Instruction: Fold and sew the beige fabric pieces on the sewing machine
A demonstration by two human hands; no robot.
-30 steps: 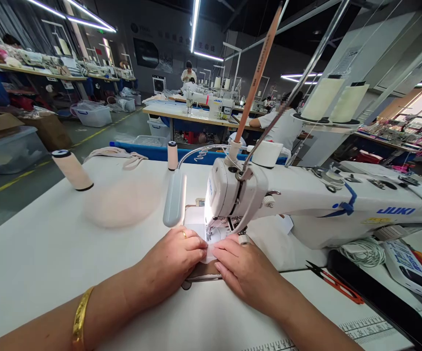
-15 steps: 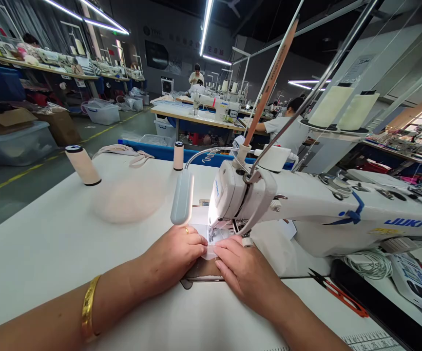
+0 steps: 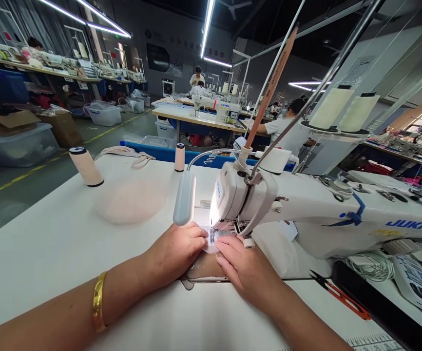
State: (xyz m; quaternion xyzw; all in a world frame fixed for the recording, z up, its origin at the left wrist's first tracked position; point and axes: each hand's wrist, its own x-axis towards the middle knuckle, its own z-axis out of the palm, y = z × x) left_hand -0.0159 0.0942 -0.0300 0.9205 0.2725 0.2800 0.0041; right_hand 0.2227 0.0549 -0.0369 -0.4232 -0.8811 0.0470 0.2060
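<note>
Two hands at lower centre of the frame press a small white fabric piece (image 3: 211, 243) flat under the presser foot of the sewing machine (image 3: 306, 209): left hand (image 3: 176, 251) and right hand (image 3: 245, 270), fingers extended, palms down, gripping nothing. The fabric looks light, limp and easily shifted; best controlled by fingertip pressure just beside the needle

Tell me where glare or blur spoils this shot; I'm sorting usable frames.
Head view: the machine's lamp blows out the white cloth between the left hand and right hand; ceiling strip lights flare; straight poles bow from lens distortion; hands stay sharp.
</note>
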